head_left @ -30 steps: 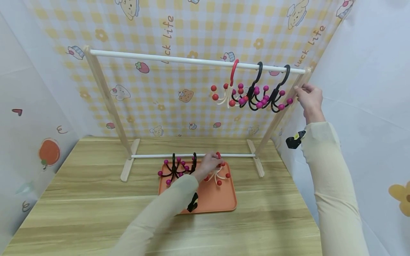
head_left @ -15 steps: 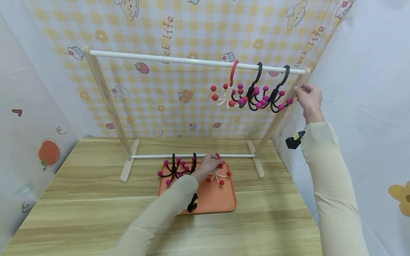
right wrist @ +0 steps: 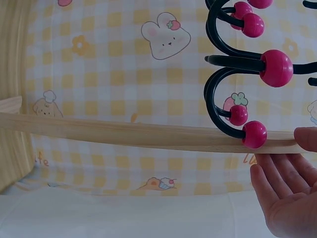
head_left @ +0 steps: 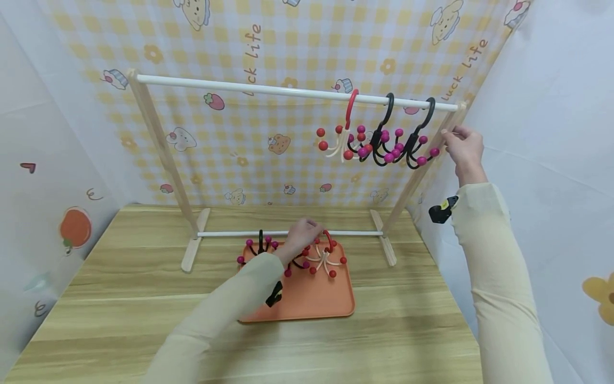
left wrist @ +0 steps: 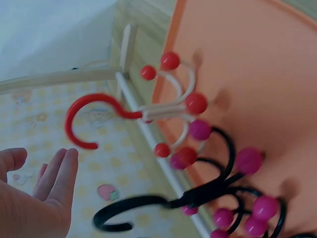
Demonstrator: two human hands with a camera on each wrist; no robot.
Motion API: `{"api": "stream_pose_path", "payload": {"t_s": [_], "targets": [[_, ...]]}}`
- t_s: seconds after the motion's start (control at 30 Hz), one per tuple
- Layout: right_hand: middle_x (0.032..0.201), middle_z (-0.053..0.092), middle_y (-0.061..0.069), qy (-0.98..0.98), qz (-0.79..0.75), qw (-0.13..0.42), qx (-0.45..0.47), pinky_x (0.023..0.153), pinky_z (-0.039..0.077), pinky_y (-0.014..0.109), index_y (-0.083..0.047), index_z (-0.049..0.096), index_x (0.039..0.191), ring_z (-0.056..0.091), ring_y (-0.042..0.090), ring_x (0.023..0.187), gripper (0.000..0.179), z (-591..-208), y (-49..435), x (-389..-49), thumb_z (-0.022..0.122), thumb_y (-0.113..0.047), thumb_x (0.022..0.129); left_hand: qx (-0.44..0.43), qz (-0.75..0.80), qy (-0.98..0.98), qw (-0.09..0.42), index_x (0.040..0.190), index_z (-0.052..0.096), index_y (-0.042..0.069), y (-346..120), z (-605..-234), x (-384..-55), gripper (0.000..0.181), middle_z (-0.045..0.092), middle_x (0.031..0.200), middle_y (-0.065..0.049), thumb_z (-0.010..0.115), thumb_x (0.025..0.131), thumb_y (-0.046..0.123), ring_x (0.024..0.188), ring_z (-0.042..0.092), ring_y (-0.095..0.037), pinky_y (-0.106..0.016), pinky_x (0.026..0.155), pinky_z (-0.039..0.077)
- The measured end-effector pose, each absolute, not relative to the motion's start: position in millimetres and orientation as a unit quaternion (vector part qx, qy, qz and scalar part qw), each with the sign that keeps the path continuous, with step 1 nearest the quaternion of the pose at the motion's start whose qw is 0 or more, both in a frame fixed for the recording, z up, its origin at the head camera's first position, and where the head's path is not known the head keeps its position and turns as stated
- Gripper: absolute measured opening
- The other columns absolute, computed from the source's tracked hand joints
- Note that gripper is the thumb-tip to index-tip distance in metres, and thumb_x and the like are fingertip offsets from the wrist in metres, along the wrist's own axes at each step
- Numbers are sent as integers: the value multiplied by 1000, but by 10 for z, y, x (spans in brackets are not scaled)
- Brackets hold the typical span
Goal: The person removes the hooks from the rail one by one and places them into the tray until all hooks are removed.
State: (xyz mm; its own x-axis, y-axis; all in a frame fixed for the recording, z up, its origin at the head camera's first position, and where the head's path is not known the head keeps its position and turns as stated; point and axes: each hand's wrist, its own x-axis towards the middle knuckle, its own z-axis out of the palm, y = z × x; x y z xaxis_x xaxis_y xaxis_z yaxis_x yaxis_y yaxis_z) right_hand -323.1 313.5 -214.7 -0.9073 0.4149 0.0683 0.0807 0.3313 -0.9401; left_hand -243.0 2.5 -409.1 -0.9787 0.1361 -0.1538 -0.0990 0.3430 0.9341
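The left arm reaches forward and inward, angling up from the lower edge of the head view, its cream sleeve covering the forearm. The left hand is low and near the middle, back uppermost; its thumb stands apart from nearly straight fingers. The right arm is raised at the right, sleeved alike. The right hand is much higher than the left, thumb and fingers opposed in a grip.

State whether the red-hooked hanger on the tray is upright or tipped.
Upright: its red hook rises above its pale, spread arms.
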Motion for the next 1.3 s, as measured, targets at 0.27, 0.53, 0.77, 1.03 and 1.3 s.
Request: {"api": "stream_pose_path", "payload": {"t_s": [0.27,0.53,0.77,1.03,1.3], "targets": [[111,58,-5,-772,598,166,-142,79,46,24,-21,52,123,54,8,94,48,-2570,3791,-3907,68,-29,78,50,645,756,99,106,49,-2,-289,-3624,-2560,25,59,103,-17,52,89,16,95,55,-25,-31,74,50],[121,52,-1,-787,577,154,-156,89,40,25,-19,45,129,50,12,106,50,-2284,3356,-3461,60,-34,83,63,620,781,42,108,51,0,-683,-3161,-2656,29,60,103,-13,53,89,21,94,56,-22,-28,76,49],[122,51,-2,-774,598,150,-142,84,44,25,-21,46,128,51,11,103,56,-2573,3818,-3960,67,-34,78,52,592,803,-32,111,51,1,-1078,-2785,-2688,32,60,106,-12,53,89,24,95,57,-20,-28,75,49],[133,42,2,-804,554,146,-156,98,31,28,-15,36,135,42,14,114,54,-2143,3137,-3214,51,-36,88,35,586,802,-112,108,52,0,-1458,-2461,-2733,30,60,106,-13,53,89,24,93,57,-17,-23,73,49],[134,40,4,-803,557,146,-154,98,31,26,-13,35,136,41,15,115,54,-2099,3067,-3140,49,-34,89,12,566,797,-212,96,55,12,-1804,-2253,-2694,14,64,93,0,54,88,24,75,56,-8,-15,63,45]]}}
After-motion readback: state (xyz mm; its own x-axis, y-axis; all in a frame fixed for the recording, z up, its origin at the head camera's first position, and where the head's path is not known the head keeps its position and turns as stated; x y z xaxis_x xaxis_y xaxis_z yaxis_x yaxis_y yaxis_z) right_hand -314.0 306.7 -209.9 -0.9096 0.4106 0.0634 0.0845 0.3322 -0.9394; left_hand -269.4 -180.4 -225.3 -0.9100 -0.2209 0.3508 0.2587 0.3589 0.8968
